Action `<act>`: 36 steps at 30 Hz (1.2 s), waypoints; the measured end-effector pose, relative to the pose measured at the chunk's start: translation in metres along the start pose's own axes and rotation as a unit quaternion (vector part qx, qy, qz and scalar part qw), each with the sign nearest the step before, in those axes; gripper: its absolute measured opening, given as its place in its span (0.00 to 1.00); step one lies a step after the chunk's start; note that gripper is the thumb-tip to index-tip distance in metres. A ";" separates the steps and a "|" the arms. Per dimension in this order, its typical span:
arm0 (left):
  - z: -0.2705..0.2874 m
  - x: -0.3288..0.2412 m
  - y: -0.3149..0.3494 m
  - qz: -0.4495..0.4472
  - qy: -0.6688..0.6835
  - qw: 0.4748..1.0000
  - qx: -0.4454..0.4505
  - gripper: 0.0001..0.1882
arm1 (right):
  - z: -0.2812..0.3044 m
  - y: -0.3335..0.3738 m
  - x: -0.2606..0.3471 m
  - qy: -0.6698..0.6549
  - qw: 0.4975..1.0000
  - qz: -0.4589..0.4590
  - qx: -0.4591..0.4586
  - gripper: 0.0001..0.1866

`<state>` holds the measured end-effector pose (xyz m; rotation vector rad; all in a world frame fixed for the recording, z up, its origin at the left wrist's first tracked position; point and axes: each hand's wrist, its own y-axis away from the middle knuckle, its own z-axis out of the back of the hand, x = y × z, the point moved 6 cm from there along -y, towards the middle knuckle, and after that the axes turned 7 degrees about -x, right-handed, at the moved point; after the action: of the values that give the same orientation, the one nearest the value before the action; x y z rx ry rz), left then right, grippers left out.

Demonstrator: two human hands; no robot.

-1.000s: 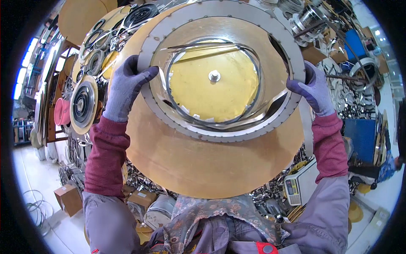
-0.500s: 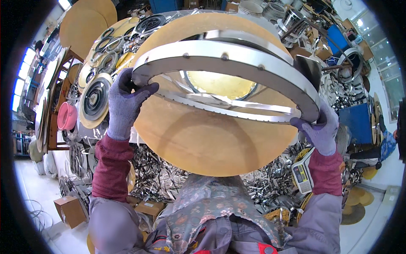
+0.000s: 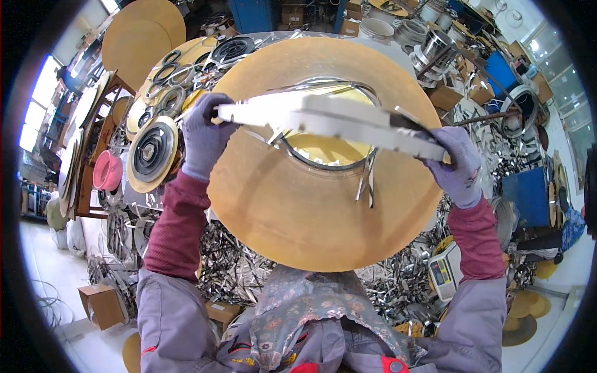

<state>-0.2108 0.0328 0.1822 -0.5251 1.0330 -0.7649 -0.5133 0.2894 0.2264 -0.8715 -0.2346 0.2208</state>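
Observation:
A large, flat silver metal ring [image 3: 354,119], seen nearly edge-on and slightly blurred, is held up over a round tan board [image 3: 298,217]. My left hand [image 3: 208,133], in a purple-grey glove, grips the ring's left end. Wrapped round its right end is my gloved right hand [image 3: 457,163], the fingers partly hidden. Below the ring, a dark-rimmed yellow circle [image 3: 323,152] shows at the board's middle. Thin metal strips [image 3: 365,186] lie across that rim and hang down over the board.
Several coiled rings and a disc with a dark spiral [image 3: 149,152] lie at left, near a pink bowl [image 3: 107,171]. Heaps of shiny metal scrap [image 3: 239,264] cover the space under the board. A digital scale [image 3: 444,273] stands near my right forearm; a blue box [image 3: 525,198] is farther right.
The ring has tipped from an open oval to nearly edge-on, both hands still holding it. My left hand has moved right and up a little. The strips on the board have come into sight.

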 end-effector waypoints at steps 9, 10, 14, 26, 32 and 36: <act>-0.001 0.012 0.058 0.050 0.036 0.998 -0.023 0.19 | -0.029 0.054 0.004 -0.007 0.998 0.042 0.054 0.30; 0.001 0.014 0.066 0.040 0.048 0.998 -0.019 0.20 | -0.032 0.064 0.007 -0.006 0.998 0.048 0.050 0.29; 0.004 0.005 0.090 -0.008 -0.012 1.000 0.008 0.19 | -0.034 0.099 0.026 0.018 0.996 0.062 0.056 0.24; -0.015 0.029 0.181 -0.134 -0.095 0.950 0.266 0.25 | -0.087 0.208 0.064 0.063 0.979 0.002 0.196 0.20; -0.026 0.033 0.189 -0.202 -0.139 0.896 0.371 0.23 | -0.103 0.219 0.066 0.132 0.957 0.003 0.260 0.21; -0.030 0.032 0.189 -0.234 -0.143 0.872 0.404 0.24 | -0.105 0.213 0.065 0.140 0.943 0.018 0.302 0.21</act>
<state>-0.1690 0.1271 0.0177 -0.1357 0.2324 -1.4090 -0.4413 0.3647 0.0036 -0.2884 0.1173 0.1835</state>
